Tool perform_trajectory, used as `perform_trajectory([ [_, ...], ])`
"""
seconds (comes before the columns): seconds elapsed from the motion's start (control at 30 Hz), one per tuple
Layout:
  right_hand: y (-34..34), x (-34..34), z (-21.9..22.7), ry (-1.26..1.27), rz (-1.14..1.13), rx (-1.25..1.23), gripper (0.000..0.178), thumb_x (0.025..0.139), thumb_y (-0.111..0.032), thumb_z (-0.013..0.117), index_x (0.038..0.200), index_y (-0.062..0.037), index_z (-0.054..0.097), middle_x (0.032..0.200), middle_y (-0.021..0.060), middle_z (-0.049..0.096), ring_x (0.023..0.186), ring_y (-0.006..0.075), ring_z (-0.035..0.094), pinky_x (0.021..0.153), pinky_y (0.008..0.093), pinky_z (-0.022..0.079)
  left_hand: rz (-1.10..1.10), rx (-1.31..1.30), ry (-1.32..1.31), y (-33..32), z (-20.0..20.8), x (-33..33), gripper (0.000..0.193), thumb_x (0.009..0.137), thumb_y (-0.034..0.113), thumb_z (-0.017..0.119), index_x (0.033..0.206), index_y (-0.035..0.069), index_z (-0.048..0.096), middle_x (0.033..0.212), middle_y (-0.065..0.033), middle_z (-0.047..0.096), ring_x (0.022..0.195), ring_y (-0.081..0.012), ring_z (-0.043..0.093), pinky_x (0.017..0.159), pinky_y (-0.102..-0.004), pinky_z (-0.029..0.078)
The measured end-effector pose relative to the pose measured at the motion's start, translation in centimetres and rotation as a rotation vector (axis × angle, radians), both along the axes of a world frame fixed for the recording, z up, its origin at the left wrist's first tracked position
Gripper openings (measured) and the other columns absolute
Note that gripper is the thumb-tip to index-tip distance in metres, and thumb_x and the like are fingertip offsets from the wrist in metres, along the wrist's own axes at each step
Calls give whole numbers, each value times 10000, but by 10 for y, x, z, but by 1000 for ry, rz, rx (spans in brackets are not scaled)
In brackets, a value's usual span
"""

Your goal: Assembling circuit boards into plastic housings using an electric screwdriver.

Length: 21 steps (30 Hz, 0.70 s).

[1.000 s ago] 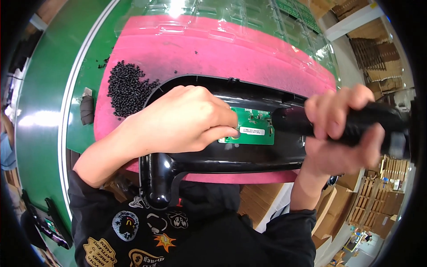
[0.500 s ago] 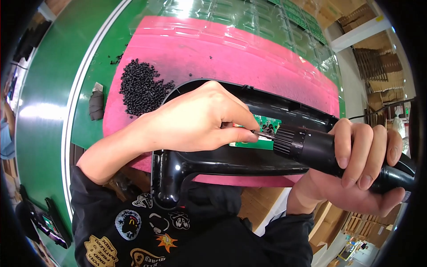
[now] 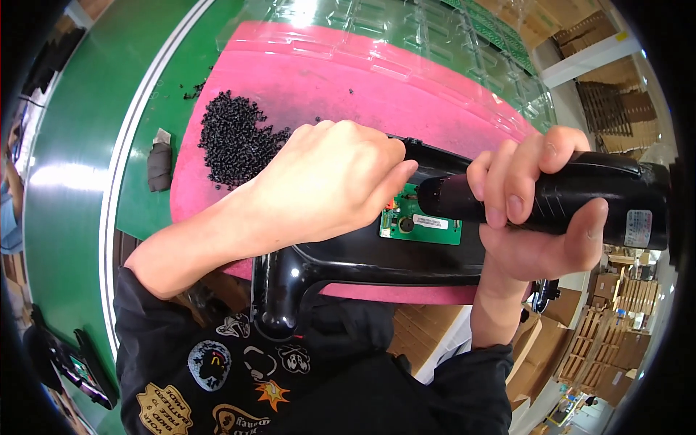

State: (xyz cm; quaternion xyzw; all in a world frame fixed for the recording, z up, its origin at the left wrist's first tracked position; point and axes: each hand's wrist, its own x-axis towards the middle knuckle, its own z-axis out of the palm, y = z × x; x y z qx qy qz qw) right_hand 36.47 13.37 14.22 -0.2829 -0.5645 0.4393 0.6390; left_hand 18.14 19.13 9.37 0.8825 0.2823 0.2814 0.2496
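My right hand (image 3: pixel 516 199) wraps black screwdriver (image 3: pixel 591 185) over green board (image 3: pixel 435 233).
Left hand (image 3: pixel 337 177) curled; can't tell if pinching.

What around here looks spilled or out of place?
A few black screws lie on the green tabletop, strayed from the big screw pile on the pink mat. The circuit board, partly hidden, shows no obvious damage.
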Motion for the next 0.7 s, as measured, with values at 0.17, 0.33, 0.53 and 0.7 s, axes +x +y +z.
perform_trajectory([
  [0.17, 5, -7, -7, -16, -23, -27, 505, 879, -555, 565, 974, -66, 486, 614, -12, 467, 470, 93, 392, 521, 279, 348, 36, -40, -37, -1, -1, -2, 201, 882, 98, 591, 740, -16, 507, 660, -184, 521, 641, -416, 558, 547, -493, 408],
  [0.33, 9, -7, -11, -61, 59, -32, 498, 878, -538, 578, 974, -59, 485, 610, -16, 457, 469, 90, 376, 514, 272, 336, 61, 17, -113, -3, -8, 0, 119, 861, 79, 613, 806, -17, 569, 716, -174, 562, 670, -407, 576, 560, -475, 441],
  [0.53, 13, -14, -16, -137, 32, -4, 475, 886, -517, 576, 976, -59, 487, 610, -22, 448, 466, 82, 371, 523, 260, 335, -47, 75, -14, 4, -15, -7, 106, 820, 73, 670, 830, -25, 632, 757, -153, 600, 713, -380, 609, 615, -447, 480],
  [0.7, 8, -9, -18, -17, 8, -1, 490, 880, -544, 573, 980, -71, 493, 611, -28, 451, 461, 87, 378, 528, 268, 337, -66, -1, -18, 2, -12, -7, 117, 785, 72, 685, 837, -23, 640, 793, -143, 614, 752, -374, 617, 629, -437, 490],
])
